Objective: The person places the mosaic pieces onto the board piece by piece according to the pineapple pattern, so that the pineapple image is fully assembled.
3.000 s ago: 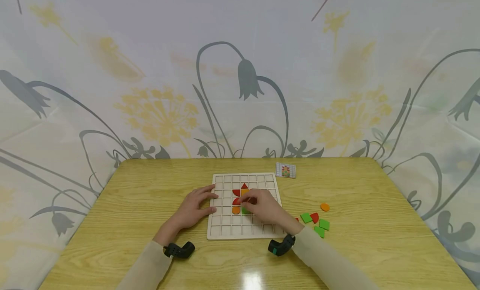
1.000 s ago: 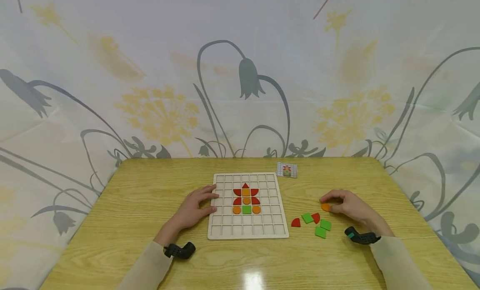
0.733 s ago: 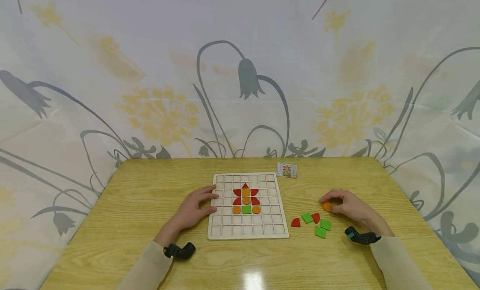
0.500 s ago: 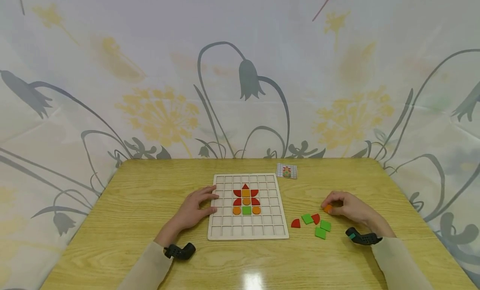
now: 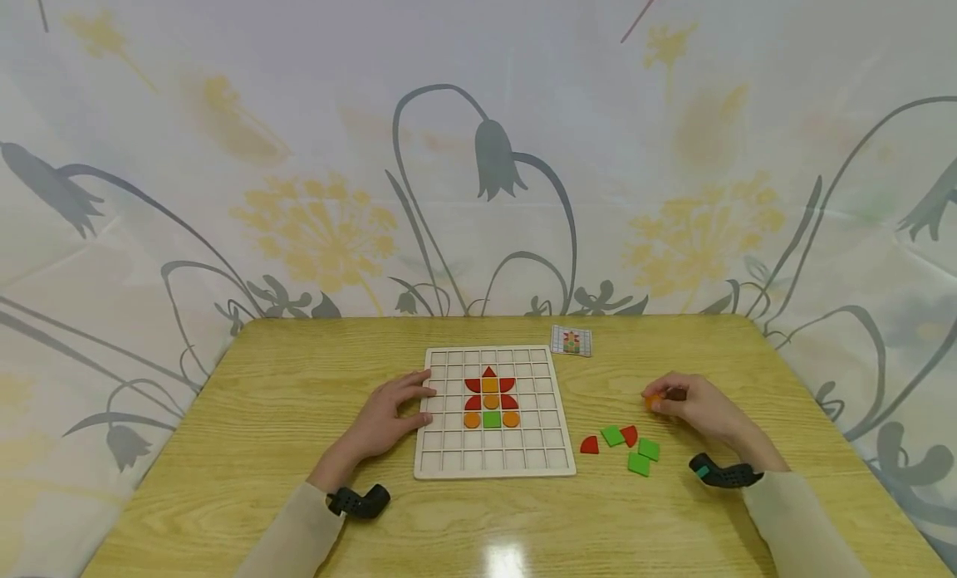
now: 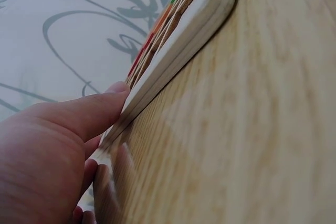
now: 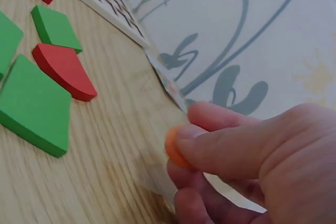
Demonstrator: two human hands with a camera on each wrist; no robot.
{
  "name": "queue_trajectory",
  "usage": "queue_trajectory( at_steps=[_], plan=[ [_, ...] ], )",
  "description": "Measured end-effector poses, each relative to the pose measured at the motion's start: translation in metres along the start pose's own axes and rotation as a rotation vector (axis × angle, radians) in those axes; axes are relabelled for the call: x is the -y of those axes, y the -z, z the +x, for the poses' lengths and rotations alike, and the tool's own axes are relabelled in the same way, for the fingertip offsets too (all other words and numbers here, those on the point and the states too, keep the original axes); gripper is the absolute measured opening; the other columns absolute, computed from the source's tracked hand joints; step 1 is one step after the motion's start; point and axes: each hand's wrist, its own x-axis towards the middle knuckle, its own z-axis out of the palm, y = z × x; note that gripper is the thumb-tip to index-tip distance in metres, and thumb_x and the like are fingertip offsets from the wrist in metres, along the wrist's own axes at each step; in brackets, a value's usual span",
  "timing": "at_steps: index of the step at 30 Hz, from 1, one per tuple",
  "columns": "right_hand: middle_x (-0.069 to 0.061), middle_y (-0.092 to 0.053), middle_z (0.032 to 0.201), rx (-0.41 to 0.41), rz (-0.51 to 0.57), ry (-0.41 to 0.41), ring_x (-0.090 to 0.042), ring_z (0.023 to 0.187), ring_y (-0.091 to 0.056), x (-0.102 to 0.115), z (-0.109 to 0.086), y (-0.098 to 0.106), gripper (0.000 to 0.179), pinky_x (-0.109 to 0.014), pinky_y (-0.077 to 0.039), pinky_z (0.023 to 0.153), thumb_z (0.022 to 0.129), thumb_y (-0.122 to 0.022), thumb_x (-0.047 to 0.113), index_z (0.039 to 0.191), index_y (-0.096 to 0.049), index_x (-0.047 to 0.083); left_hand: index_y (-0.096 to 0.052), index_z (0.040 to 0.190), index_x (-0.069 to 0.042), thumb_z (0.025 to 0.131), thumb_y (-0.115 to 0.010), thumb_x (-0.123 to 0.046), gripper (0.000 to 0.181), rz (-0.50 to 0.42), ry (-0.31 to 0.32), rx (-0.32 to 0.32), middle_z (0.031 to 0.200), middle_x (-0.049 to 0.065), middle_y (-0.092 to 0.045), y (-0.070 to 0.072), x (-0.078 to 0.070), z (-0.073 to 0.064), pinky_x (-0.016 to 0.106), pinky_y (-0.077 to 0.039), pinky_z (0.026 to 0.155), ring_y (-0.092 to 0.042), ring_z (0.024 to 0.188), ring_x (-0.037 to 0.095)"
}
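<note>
My right hand [image 5: 695,405] pinches an orange disc [image 7: 176,145] between thumb and fingers, a little above the table at the right. My left hand [image 5: 386,413] rests at the left edge of the pale grid board [image 5: 493,463], its thumb and fingertips touching the rim. On the board sits a figure of red pieces, an orange square [image 5: 489,385], orange discs and a green square [image 5: 491,419]. Loose green squares [image 5: 648,449] and red quarter circles [image 5: 589,445] lie between the board and my right hand.
A small pattern card [image 5: 571,340] lies behind the board's far right corner, showing a similar coloured figure. The wooden table [image 5: 299,345] ends at a patterned curtain [image 5: 329,146] at the back.
My right hand has left the board, gone right to the loose pieces and lifted an orange disc off the table. More pieces now show on the board. The left hand has stayed still.
</note>
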Motion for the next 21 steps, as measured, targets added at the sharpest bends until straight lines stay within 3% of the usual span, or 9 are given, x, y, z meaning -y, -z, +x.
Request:
queue_trajectory(
  at_steps=[5,11,21],
  plan=[
    [-0.010,-0.065,0.104,-0.072,0.019,0.029,-0.012,0.084,-0.064,0.005,0.000,-0.012,0.015,-0.027,-0.053,0.067,0.096,-0.068,0.013,0.106,-0.072,0.002,-0.068,0.127,-0.008,0.095,-0.070,-0.024,0.036,-0.001,-0.003,-0.008,0.151,0.012,-0.046,0.000,-0.001,-0.002,0.065,-0.026,0.110,-0.037,0.140,0.040],
    [-0.009,-0.064,0.107,-0.129,-0.007,0.077,-0.011,0.091,-0.063,0.015,0.004,-0.025,0.012,-0.024,-0.052,0.076,0.093,-0.072,0.014,0.102,-0.074,0.006,-0.067,0.128,-0.008,0.094,-0.071,-0.024,0.037,0.003,-0.005,-0.007,0.152,0.012,-0.045,-0.001,-0.001,-0.001,0.064,-0.025,0.110,-0.036,0.140,0.040],
    [-0.017,-0.062,0.114,-0.007,0.129,0.130,-0.015,0.093,-0.067,0.034,0.017,-0.057,0.016,-0.030,-0.058,0.073,0.092,-0.072,0.009,0.107,-0.072,0.002,-0.067,0.128,-0.007,0.094,-0.071,-0.024,0.037,-0.003,-0.013,-0.005,0.152,0.012,-0.045,0.001,-0.003,0.000,0.064,-0.027,0.110,-0.037,0.140,0.040]
  ],
)
